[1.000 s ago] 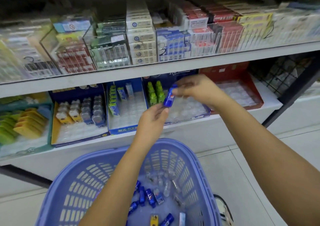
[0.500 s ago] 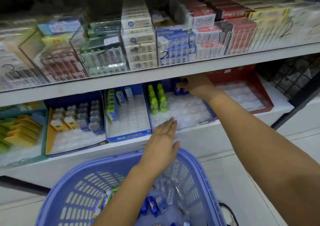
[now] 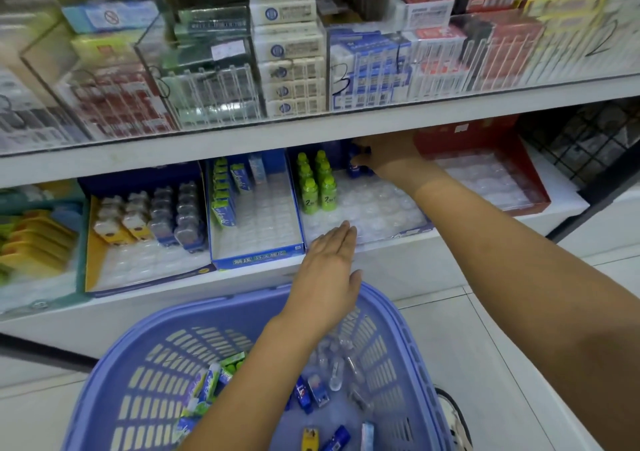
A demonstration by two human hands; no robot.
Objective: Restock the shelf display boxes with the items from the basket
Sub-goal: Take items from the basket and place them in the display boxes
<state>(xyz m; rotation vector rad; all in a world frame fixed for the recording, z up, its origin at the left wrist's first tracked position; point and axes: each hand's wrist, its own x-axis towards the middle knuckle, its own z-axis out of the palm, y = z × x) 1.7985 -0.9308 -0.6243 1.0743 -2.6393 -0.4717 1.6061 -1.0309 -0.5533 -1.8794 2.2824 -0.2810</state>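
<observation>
My right hand (image 3: 388, 159) reaches under the upper shelf into the back of the blue display box (image 3: 381, 215) and is closed on a small blue bottle (image 3: 358, 170), beside the green bottles (image 3: 317, 187). My left hand (image 3: 329, 277) hovers flat with fingers apart over the far rim of the purple basket (image 3: 145, 374), holding nothing. In the basket lie blue bottles (image 3: 308, 395), green-and-white packs (image 3: 211, 385), clear pieces and a yellow item (image 3: 310, 438).
Left of the bottle box stand a blue box (image 3: 256, 249) with green packs and a yellow-sided box (image 3: 104, 249) with small blister packs. A red box (image 3: 491, 173) with a clear tray sits to the right. Cigarette cartons fill the upper shelf (image 3: 311, 128). A dark wire rack (image 3: 585, 139) is at the far right.
A second ago both hands held the blue bottle above the basket. My right hand has carried it to the back of the bottle box; my left hand let go and opened.
</observation>
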